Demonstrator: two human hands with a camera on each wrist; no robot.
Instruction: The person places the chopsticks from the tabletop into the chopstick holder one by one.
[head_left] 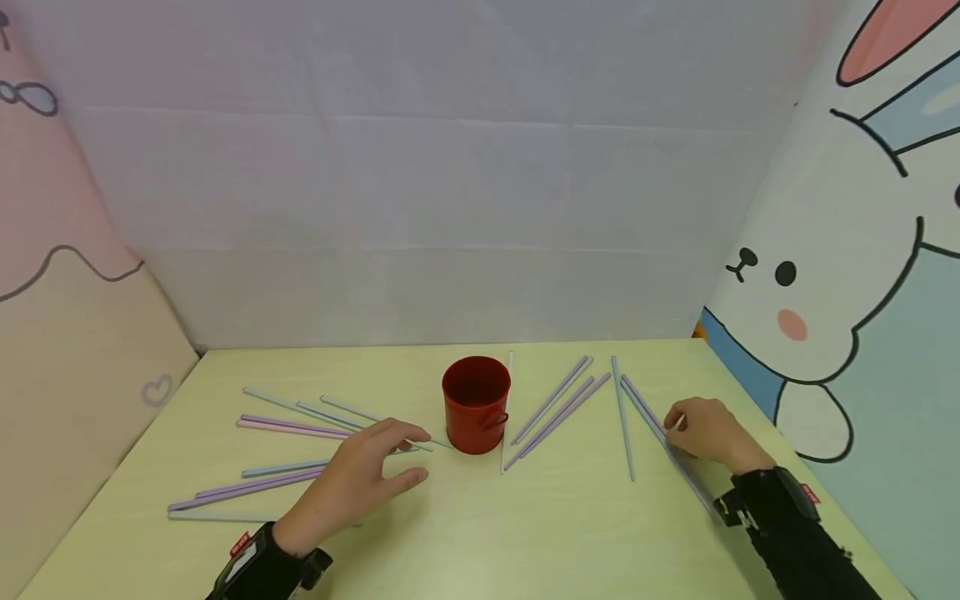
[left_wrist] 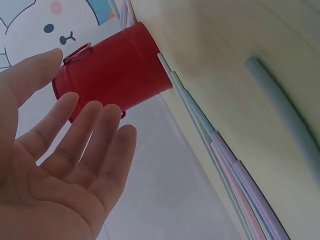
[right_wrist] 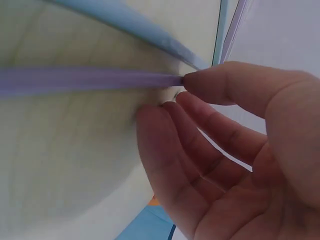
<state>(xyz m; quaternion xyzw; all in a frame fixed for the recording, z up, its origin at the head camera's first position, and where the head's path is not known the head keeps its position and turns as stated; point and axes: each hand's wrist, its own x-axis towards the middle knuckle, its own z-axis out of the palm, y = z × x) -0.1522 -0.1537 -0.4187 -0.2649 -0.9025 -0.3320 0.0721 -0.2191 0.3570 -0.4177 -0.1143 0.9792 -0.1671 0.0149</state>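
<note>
Left hand (head_left: 363,475): hung released; right hand (head_left: 707,432): was at purple straw (right_wrist: 90,80), grasp untellable; a clumsy nudge risked rolling it

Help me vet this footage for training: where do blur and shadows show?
Head view: red bucket fairly clear, soft shadows on the table. Left wrist view: nearest stick, at right, out of focus. Right wrist view: purple stick blurred, broad soft shadow beside it.

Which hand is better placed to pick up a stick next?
Probably the right hand: its thumb appears to touch a purple stick, its fingers just below. The left hand, open and empty, is nearer the red bucket.
</note>
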